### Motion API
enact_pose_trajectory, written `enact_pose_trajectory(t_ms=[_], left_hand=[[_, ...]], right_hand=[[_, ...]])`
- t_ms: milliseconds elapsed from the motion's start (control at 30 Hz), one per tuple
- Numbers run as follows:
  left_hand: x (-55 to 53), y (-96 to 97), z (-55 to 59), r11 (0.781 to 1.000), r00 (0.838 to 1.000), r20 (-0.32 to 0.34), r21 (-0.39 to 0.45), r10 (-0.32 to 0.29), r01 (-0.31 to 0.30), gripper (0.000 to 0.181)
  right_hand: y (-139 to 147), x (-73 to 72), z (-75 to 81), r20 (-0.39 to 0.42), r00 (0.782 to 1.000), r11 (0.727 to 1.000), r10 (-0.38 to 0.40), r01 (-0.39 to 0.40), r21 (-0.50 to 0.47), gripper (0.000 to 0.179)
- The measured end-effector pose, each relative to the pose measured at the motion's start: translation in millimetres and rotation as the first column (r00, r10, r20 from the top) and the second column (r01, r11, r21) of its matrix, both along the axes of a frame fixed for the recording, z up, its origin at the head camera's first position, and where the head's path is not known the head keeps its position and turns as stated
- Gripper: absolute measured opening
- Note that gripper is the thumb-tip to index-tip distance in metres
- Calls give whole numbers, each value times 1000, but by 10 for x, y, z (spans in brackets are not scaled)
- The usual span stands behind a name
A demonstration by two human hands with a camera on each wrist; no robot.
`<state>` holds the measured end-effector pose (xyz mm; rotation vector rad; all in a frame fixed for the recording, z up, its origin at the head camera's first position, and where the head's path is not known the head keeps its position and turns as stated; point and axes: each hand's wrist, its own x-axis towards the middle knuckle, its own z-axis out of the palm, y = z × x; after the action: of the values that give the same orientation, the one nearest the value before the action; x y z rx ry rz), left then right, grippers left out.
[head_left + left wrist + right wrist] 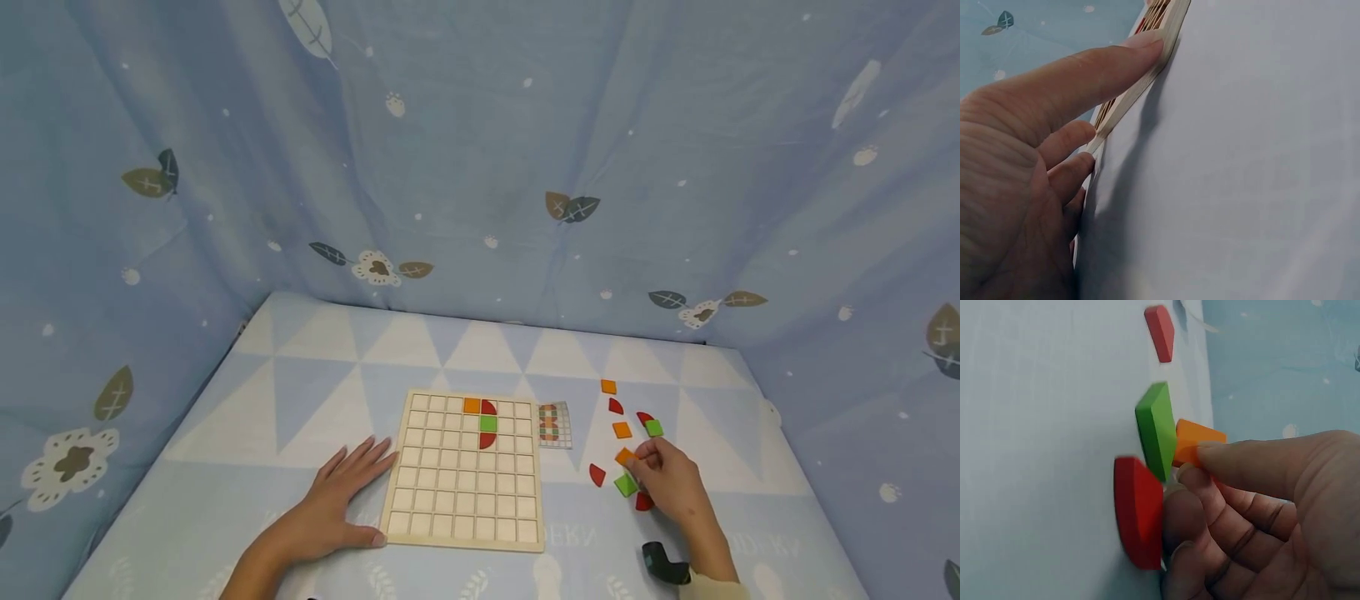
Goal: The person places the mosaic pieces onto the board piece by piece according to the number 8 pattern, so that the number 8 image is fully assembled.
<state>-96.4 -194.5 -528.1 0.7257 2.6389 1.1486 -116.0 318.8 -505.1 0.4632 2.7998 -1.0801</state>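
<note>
My left hand (330,504) lies with fingers spread along the left side of a wooden grid board (465,546). In the left wrist view its thumb (1104,72) touches the board's edge. On the board sit an orange square (472,406), a green square (488,423) and two red quarter-round tiles, one of them the upper red tile (489,407). To the right of the board, my right hand (670,483) pinches an orange square tile (1196,432) between thumb and finger. Close to it lie a green tile (1157,428) and a red tile (1138,512).
A small printed pattern card (556,425) lies against the board's right side. More loose tiles are scattered farther back on the right, among them an orange tile (608,387) and a green tile (654,427). A blue patterned curtain (480,167) encloses the table.
</note>
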Motion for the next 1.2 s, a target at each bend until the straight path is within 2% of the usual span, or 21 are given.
enact_pose_trajectory(t_ms=[100, 267, 533, 633, 867, 1100, 1200], left_hand=[[0, 9, 4, 1000, 1000, 13, -5, 5, -5, 103], [3, 9, -4, 1000, 1000, 14, -7, 9, -9, 104], [8, 8, -27, 1000, 1000, 10, -14, 10, -10, 103], [11, 11, -20, 1000, 1000, 12, -9, 13, -13, 104], [10, 7, -28, 1000, 1000, -11, -17, 13, -14, 105], [10, -4, -52, 1000, 999, -32, -7, 11, -11, 104], [2, 0, -58, 1000, 999, -40, -14, 13, -13, 104]], right_hand=[[-50, 1, 30, -21, 1000, 1000, 4, -4, -20, 21], [-216, -57, 149, -71, 995, 997, 64, -67, -34, 20], [-743, -296, 332, -146, 961, 968, 236, -245, -45, 10], [-954, -387, 347, -155, 938, 945, 309, -321, -60, 10], [-1300, -547, 334, -211, 850, 860, 482, -505, -69, 9], [-1521, -630, 254, -223, 782, 793, 583, -607, -56, 9], [-1573, -654, 185, -218, 768, 778, 602, -626, -55, 9]])
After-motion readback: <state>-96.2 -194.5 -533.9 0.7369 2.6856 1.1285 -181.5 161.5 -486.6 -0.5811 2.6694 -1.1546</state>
